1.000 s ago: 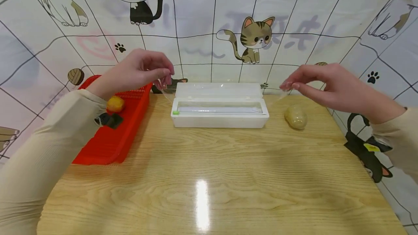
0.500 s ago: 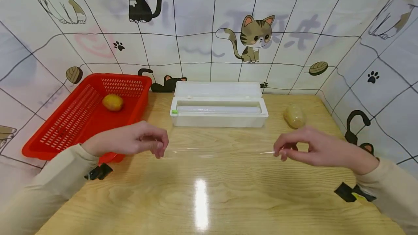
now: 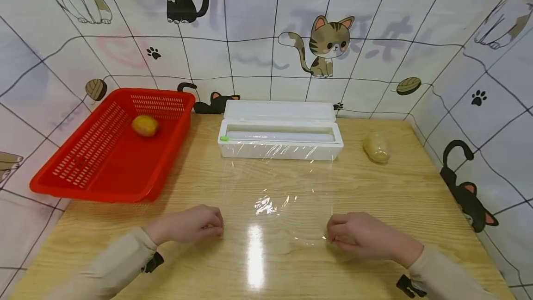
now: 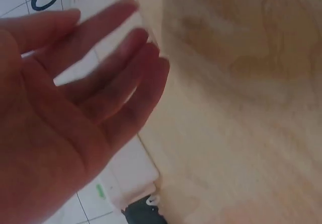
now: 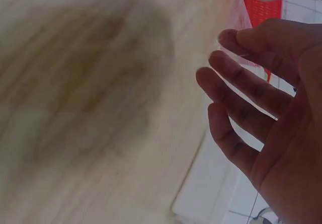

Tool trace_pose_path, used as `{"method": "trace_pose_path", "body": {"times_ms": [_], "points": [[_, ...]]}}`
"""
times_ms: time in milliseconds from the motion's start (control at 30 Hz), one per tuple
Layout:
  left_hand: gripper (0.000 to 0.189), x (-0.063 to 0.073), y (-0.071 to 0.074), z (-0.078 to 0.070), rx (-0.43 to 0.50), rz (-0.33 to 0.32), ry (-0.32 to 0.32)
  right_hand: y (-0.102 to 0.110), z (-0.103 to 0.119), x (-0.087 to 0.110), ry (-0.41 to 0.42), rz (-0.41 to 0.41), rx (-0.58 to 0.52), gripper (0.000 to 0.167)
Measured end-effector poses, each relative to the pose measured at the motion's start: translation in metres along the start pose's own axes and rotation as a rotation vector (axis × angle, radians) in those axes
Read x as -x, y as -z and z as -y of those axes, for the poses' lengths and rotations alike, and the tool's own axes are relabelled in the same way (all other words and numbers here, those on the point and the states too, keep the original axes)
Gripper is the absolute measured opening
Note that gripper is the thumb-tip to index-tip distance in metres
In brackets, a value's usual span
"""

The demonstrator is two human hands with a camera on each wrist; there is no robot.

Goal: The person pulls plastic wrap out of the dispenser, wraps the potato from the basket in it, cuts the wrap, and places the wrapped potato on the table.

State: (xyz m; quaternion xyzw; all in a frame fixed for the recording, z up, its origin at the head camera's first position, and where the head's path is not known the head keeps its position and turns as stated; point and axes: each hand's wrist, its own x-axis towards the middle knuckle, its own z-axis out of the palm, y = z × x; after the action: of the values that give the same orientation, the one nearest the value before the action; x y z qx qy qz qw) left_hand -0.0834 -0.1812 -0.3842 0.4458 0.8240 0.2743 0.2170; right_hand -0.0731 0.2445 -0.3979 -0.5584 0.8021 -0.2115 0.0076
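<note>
A clear sheet of plastic wrap stretches from the white plastic wrap box toward the front of the wooden table. The box lid stands raised, and a pale roll shows inside. At the sheet's front left corner, my left hand pinches the film; its thumb lies along the index finger in the left wrist view, where the film barely shows. On the opposite corner, my right hand pinches the wrap between thumb and index finger, the other fingers loosely bent in the right wrist view.
A red basket stands at the left with a yellow, rounded fruit-like item in it. Right of the box lies a shiny, pale yellow lump, seemingly wrapped in film. A cat-patterned wall covering closes off the back and sides.
Both hands have come from beside the box toward the table's front, drawing the plastic wrap out with them. The sheet now spans the space between box and hands. Box and basket stay put.
</note>
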Motion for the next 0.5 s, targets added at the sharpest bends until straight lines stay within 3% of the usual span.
{"method": "trace_pose_path", "body": {"times_ms": [100, 233, 500], "points": [[0.013, -0.004, -0.010, 0.001, -0.096, -0.034, 0.005, -0.011, 0.001, 0.000, 0.005, 0.007, 0.077, 0.017], [0.015, -0.008, -0.020, 0.002, -0.202, -0.033, 0.008, -0.018, 0.002, -0.001, -0.025, 0.024, 0.109, 0.017], [0.019, -0.010, -0.029, 0.002, -0.175, -0.025, 0.114, -0.023, 0.006, -0.001, -0.098, 0.043, 0.111, 0.019]]}}
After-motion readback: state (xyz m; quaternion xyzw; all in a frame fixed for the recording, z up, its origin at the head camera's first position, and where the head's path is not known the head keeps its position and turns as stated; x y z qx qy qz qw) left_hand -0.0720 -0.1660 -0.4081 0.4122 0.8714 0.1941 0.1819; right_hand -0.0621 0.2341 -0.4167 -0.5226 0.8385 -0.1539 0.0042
